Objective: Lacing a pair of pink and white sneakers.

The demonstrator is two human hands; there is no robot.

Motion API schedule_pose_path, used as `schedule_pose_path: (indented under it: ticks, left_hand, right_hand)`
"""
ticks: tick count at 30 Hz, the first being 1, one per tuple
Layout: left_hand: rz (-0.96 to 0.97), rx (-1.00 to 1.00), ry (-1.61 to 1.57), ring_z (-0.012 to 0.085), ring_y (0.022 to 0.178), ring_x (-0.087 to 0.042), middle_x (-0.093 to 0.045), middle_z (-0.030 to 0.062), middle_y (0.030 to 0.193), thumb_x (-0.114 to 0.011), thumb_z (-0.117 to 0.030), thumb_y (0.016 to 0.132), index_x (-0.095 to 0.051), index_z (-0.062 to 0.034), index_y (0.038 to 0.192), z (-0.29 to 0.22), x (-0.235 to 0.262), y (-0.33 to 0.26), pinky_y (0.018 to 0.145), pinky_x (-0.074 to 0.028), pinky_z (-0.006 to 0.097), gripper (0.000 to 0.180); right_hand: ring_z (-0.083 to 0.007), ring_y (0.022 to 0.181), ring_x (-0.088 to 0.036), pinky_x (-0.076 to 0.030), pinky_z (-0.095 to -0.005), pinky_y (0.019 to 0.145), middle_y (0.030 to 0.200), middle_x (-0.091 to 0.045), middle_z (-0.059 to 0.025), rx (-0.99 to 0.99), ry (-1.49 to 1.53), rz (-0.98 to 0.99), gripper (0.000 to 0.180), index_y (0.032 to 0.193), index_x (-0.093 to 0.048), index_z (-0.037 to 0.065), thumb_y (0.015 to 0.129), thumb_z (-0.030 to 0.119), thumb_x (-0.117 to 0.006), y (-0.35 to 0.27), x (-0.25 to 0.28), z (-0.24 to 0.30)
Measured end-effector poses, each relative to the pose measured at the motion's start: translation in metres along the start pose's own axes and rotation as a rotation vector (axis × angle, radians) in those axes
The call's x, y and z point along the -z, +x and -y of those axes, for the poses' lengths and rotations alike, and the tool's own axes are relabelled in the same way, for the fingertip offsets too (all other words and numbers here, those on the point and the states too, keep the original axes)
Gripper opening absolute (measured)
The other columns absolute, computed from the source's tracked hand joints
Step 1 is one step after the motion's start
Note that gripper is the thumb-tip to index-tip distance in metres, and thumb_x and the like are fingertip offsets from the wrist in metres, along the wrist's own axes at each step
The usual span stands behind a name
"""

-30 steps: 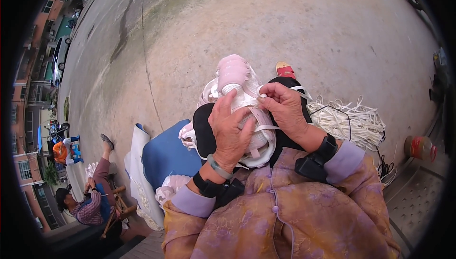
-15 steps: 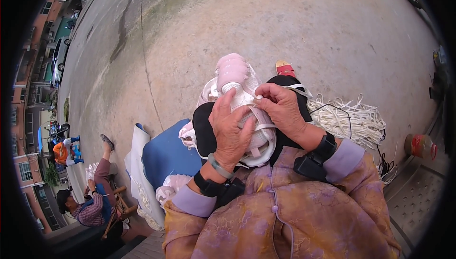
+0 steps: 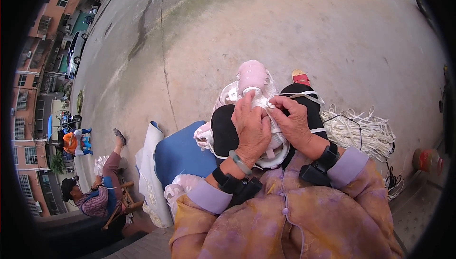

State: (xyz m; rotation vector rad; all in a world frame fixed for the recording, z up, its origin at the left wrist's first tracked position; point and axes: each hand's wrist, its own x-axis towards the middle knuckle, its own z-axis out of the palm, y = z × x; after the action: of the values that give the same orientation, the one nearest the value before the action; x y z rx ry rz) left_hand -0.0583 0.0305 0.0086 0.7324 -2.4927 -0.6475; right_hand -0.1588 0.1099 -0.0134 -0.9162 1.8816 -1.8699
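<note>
A pink and white sneaker (image 3: 252, 74) rests on my lap between my dark-covered knees, its padded pink tongue pointing away from me. My left hand (image 3: 251, 128) lies over it, holding the upper, with the index finger stretched to the base of the tongue. From the right, my right hand (image 3: 293, 121) pinches a white shoelace (image 3: 271, 103) between thumb and index finger, close to the left fingertips. The eyelets under my fingers are hidden. By my left knee is another pink and white shoe (image 3: 204, 134).
To the right lies a heap of white laces (image 3: 358, 128) with a dark cord across it; a jar (image 3: 427, 159) stands beyond. A blue sheet (image 3: 183, 152) and pink shoes (image 3: 178, 190) are at my left. Farther left sits a person (image 3: 97, 202) holding something pale.
The view has shifted, so everything sits farther right. My left fingers have drawn closer together, index finger now at the tongue's base. My right hand keeps its pinch on the shoelace.
</note>
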Motion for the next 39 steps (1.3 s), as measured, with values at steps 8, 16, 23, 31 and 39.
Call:
schedule_pose_path:
  ticks: [8, 16, 23, 31, 39]
  left_hand:
    - [0.085, -0.072, 0.090, 0.0442, 0.111, -0.043, -0.044, 0.0274, 0.127, -0.055, -0.001, 0.075, -0.050, 0.0006, 0.080, -0.003, 0.017, 0.006, 0.094, -0.033, 0.049, 0.007]
    - [0.092, -0.109, 0.041, 0.0410, 0.113, -0.045, -0.048, 0.0244, 0.124, -0.062, -0.004, 0.072, -0.056, -0.0017, 0.081, -0.017, 0.038, -0.005, 0.097, -0.032, 0.047, 0.011]
    - [0.030, -0.095, 0.069, 0.0394, 0.114, -0.046, -0.054, 0.0207, 0.118, -0.066, -0.006, 0.068, -0.062, -0.0037, 0.077, -0.007, 0.027, 0.003, 0.098, -0.031, 0.046, 0.010]
    - [0.031, -0.047, 0.068, 0.0386, 0.117, -0.044, -0.051, 0.0202, 0.123, -0.067, -0.008, 0.065, -0.062, -0.0039, 0.079, -0.009, 0.020, 0.004, 0.099, -0.030, 0.047, 0.015]
    - [0.056, -0.042, 0.046, 0.0389, 0.120, -0.041, -0.048, 0.0203, 0.126, -0.067, -0.010, 0.064, -0.061, -0.0029, 0.081, -0.007, 0.019, 0.007, 0.100, -0.027, 0.048, 0.019]
  right_hand:
    - [-0.0129, 0.055, -0.055, -0.044, -0.0281, 0.053, 0.064, -0.059, -0.0080, -0.240, 0.253, -0.107, 0.012, 0.082, -0.053, 0.000, 0.087, 0.011, -0.055, 0.014, -0.005, 0.001]
    - [-0.0064, 0.067, -0.056, -0.043, -0.0203, 0.056, 0.081, -0.064, -0.0040, -0.421, 0.421, -0.079, 0.013, 0.085, -0.056, 0.003, 0.091, 0.014, -0.053, 0.022, 0.018, 0.010]
    - [-0.0092, 0.070, -0.060, -0.048, -0.0194, 0.056, 0.085, -0.064, -0.0079, -0.409, 0.529, -0.085, 0.011, 0.094, -0.050, 0.003, 0.095, 0.014, -0.049, 0.016, 0.022, 0.021]
    - [-0.0081, 0.071, -0.061, -0.047, -0.0188, 0.058, 0.084, -0.066, -0.0061, -0.403, 0.462, 0.028, 0.012, 0.098, -0.051, 0.006, 0.093, 0.016, -0.055, 0.012, 0.020, 0.008]
    - [-0.0012, 0.061, -0.048, -0.040, -0.0180, 0.053, 0.071, -0.060, 0.0010, -0.347, 0.282, 0.073, 0.010, 0.087, -0.053, 0.001, 0.090, 0.009, -0.058, 0.004, 0.022, 0.008]
